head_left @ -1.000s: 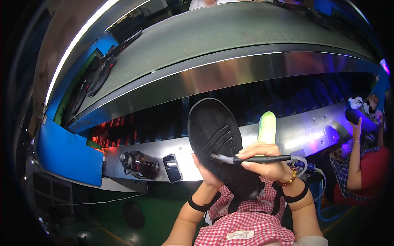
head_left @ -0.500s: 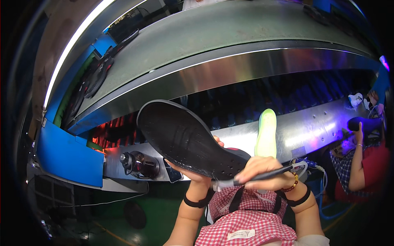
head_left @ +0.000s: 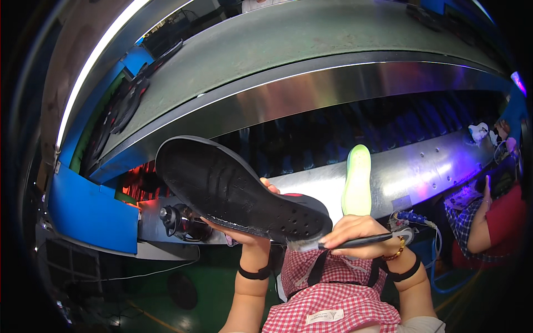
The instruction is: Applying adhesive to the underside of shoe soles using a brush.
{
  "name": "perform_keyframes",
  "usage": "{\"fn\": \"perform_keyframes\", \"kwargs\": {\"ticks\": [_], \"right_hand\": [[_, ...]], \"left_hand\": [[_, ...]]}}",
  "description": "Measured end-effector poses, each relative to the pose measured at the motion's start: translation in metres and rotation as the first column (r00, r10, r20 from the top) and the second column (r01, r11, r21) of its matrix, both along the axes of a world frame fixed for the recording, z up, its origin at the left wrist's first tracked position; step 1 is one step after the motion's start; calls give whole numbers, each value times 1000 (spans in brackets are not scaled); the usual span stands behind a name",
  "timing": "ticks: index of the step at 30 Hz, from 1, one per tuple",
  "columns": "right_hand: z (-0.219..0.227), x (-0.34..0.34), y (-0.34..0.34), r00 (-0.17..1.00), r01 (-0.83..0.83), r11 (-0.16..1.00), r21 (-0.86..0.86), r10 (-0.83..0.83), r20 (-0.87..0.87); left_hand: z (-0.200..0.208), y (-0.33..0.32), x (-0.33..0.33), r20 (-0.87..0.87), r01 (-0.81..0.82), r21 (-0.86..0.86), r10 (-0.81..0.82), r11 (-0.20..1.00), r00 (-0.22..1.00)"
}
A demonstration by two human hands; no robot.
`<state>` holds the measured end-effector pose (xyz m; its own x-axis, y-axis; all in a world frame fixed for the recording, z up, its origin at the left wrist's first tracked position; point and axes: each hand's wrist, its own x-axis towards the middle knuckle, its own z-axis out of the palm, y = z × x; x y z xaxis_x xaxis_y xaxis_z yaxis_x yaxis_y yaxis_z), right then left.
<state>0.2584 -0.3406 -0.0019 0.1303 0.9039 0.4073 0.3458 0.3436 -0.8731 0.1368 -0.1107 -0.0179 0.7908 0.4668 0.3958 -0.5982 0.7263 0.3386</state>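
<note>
My left hand (head_left: 236,231) grips a large black shoe sole (head_left: 227,186) from beneath, its thumb side under the near edge and fingertips showing at the far edge. The sole's hollow inner face is turned up, with small holes at the heel end and a glossy wet-looking line along the near rim. In my right hand (head_left: 356,235) is a brush (head_left: 366,241) with a black handle and pale bristles. Those bristles meet the near edge of the heel. Beyond my right hand, a yellow-green insole-shaped piece (head_left: 357,183) lies on the metal ledge.
A metal ledge (head_left: 413,180) runs across in front of me, with a dark bottle (head_left: 186,222) at its left. Behind it rises a green conveyor belt (head_left: 311,33) carrying black soles (head_left: 129,105) at left. A co-worker's arm (head_left: 482,222) is at far right.
The sole has shifted left and turned slightly, baring its heel end. The bristles now lie against the heel's near edge. At right, the co-worker's hand has moved.
</note>
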Motion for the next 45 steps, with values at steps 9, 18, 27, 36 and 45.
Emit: {"fn": "perform_keyframes", "kwargs": {"ticks": [9, 18, 27, 36, 45], "right_hand": [[-6, -2, -4, 999, 26, 998, -63, -28, -32], [-12, 0, -12, 987, 126, 989, -72, -132, -88], [-17, 3, -16, 988, 128, 984, -125, -138, -73], [-30, 4, -12, 808, 195, 981, 13, -153, -569], [2, -19, -8, 966, 201, 977, -66, -209, -154]], "left_hand": [[4, -1, 0, -40, 3, 12, -2, 1000, 999], [15, -13, 8, -142, -147, 35, 150, 989, 978], [21, -15, 14, 13, 4, 17, -5, 1000, 1000], [25, -22, 10, -131, -23, -148, 3, 989, 991], [-35, -42, -3, -358, 258, 171, -183, 951, 915]]}}
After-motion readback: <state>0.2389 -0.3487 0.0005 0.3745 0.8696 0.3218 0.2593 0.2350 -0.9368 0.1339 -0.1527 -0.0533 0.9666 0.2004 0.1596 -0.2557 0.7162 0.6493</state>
